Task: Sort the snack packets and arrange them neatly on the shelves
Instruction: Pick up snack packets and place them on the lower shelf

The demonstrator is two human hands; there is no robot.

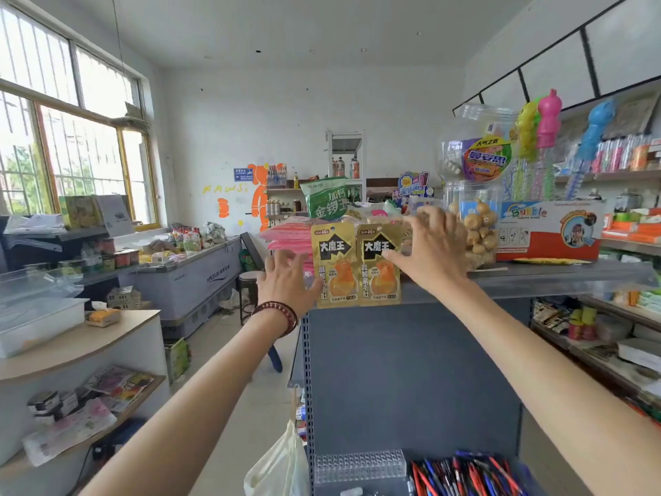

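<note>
Two gold snack packets, one on the left (334, 264) and one on the right (378, 263), stand side by side at the front edge of the grey shelf top (558, 272). My left hand (286, 281) has its fingers spread, and its thumb touches the left packet's edge. My right hand (432, 245) is spread out too, thumb against the right packet and fingers over the packets behind. Pink packets (286, 234) and a green bag (325, 196) lie behind the gold ones.
A clear jar of round snacks (477, 230) and a Bubble toy box (551, 230) stand to the right on the shelf top. Stocked shelves run along the right wall. A chest freezer (193, 277) and a counter (71, 338) are on the left. Pens (465, 474) lie below.
</note>
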